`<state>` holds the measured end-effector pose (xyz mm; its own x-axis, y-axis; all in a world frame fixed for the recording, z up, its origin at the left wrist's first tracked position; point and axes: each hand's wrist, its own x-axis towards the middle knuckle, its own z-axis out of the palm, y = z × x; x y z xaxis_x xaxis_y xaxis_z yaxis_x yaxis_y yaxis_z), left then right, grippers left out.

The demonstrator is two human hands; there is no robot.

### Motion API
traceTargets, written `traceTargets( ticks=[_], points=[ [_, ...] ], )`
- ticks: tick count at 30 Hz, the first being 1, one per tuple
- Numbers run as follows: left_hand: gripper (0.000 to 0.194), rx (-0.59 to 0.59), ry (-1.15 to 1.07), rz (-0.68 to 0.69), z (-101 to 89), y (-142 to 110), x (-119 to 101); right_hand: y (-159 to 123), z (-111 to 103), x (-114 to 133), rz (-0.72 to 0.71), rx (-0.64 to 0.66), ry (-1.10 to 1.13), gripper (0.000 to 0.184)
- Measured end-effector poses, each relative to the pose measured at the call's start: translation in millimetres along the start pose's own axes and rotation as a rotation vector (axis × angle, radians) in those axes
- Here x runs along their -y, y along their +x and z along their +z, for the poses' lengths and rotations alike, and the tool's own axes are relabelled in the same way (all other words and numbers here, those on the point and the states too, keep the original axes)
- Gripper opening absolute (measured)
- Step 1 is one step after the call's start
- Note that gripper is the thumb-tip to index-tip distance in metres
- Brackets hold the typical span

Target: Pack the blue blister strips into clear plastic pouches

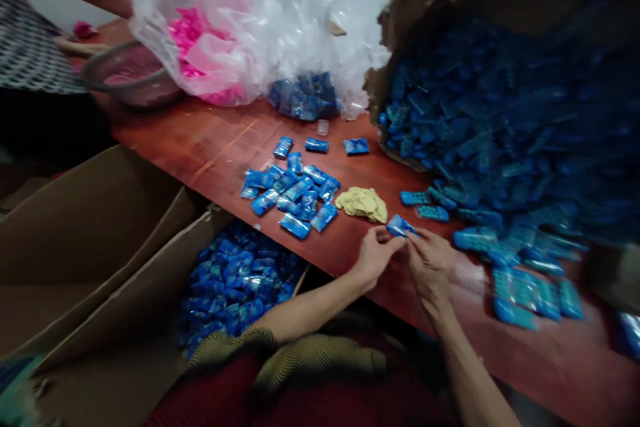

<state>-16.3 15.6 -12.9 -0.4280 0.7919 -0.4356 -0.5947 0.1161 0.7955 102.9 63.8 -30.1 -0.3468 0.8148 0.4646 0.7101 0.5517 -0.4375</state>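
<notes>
The right hand [434,260] is pinching a blue packet [399,225] above the surface [210,147]; the left hand [374,257] is curling half-closed at its near edge, grip unclear. The packet's long axis is running left-right, right end slanting nearer. A yellow lump [363,204] is lying just beyond, beside piled packets [295,193]; clear bags [300,13] are standing behind

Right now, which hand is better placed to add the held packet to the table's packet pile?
Probably the left hand: it is nearer the packet pile than the right hand. Both meet at the held packet.
</notes>
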Motion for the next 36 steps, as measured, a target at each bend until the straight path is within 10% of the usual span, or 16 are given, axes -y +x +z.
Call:
traceTargets(
  ticks=[9, 13, 31, 36],
  points=[
    [0.037, 0.212, -0.052, -0.213, -4.4, 5, 1, -5, -9, 24, 0.621, 0.114, 0.816, 0.044],
    [0.037, 0.246, -0.035, -0.200, -2.4, 2, -1, -2, -14, 22, 0.789, 0.145, 1.123, 0.023],
    [0.032, 0.073, -0.009, -0.119, 7.5, -3, -1, -18, 9, 44, 0.803, -0.044, 0.926, 0.021],
    [0.031, 0.147, 0.004, -0.218, 2.6, 0, -5, -10, -9, 28, 0.524, 0.143, 0.825, 0.023]
  ],
)
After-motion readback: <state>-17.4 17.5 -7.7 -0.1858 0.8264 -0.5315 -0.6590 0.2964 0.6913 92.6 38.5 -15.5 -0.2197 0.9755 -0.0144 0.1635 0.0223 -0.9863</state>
